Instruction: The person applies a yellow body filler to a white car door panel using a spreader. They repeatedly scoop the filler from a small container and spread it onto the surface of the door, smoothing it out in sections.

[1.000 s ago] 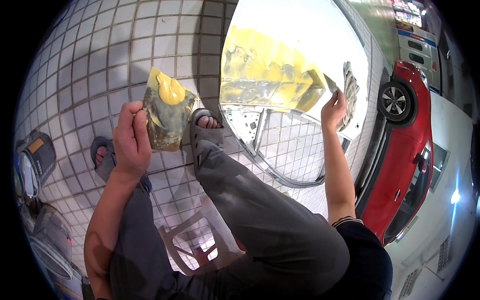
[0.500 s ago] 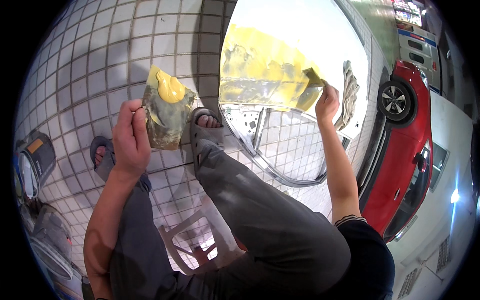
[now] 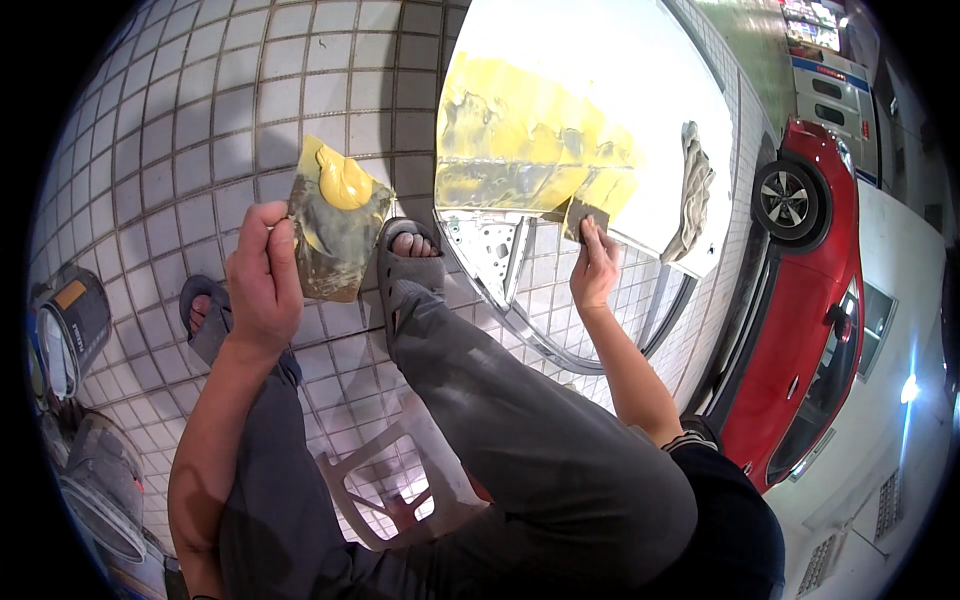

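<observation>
A white car door (image 3: 600, 60) lies ahead of me, its lower panel smeared with a broad band of yellow putty (image 3: 540, 120), thin and greyish in places. My right hand (image 3: 596, 265) pinches a small dark putty spreader (image 3: 586, 220) between thumb and fingers, at the near edge of the panel by the window frame. In my left hand (image 3: 265, 285) a flat mixing board (image 3: 335, 245) is gripped by its left edge. A glossy mound of yellow putty (image 3: 345, 183) sits on the board's upper part, with grey smears below.
A grey-white work glove (image 3: 692, 195) lies on the door's right side. Buckets (image 3: 82, 310) stand at the left on the tiled floor (image 3: 210, 130). Under me is a pale plastic stool (image 3: 370, 480). A red car (image 3: 800, 330) is parked at the right.
My right hand has moved left and toward me with the spreader, from the putty band's right end to the panel's near edge. The left hand and board have hardly moved.
</observation>
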A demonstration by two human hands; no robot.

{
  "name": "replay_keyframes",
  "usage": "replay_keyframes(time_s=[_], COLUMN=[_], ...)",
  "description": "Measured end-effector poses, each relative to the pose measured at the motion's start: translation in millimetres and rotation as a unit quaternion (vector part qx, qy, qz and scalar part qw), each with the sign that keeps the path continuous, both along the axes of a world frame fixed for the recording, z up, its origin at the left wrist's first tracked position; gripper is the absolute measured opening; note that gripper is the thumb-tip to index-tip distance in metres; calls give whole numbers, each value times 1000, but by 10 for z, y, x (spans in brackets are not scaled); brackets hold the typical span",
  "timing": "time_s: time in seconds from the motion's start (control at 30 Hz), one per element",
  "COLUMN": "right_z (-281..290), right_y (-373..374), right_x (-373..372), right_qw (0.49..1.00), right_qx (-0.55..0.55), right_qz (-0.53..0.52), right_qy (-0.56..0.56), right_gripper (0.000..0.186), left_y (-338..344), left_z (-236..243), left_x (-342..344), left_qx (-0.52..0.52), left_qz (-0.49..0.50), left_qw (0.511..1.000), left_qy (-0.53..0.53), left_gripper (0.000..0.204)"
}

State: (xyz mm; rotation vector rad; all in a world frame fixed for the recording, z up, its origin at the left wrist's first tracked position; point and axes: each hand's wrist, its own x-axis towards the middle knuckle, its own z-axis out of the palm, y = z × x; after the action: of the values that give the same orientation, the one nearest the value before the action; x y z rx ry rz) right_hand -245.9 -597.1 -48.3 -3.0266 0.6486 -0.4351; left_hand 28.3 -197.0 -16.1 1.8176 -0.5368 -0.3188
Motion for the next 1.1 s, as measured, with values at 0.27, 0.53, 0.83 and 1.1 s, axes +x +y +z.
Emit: replay_keyframes(time_s=[0.27, 0.53, 0.83, 1.1], right_z=[396, 537, 603, 417], right_y=[-84, -334, -1168, -1048], right_x=[-33, 484, 1174, 978], right_qw=[999, 997, 997, 999], right_qx=[-16, -16, -59, -44], right_qz=[-21, -44, -14, 13], right_qy=[-38, -65, -40, -19], right_gripper=[30, 25, 24, 28], left_y=[-3, -14, -19, 26], left_z=[-47, -14, -41, -52], left_x=[33, 30, 36, 15], left_qx=[-18, -12, -10, 10], left_qz=[38, 23, 19, -13], left_qw=[998, 998, 998, 1000], left_qy=[-53, -55, -53, 13], left_gripper=[14, 13, 13, 17])
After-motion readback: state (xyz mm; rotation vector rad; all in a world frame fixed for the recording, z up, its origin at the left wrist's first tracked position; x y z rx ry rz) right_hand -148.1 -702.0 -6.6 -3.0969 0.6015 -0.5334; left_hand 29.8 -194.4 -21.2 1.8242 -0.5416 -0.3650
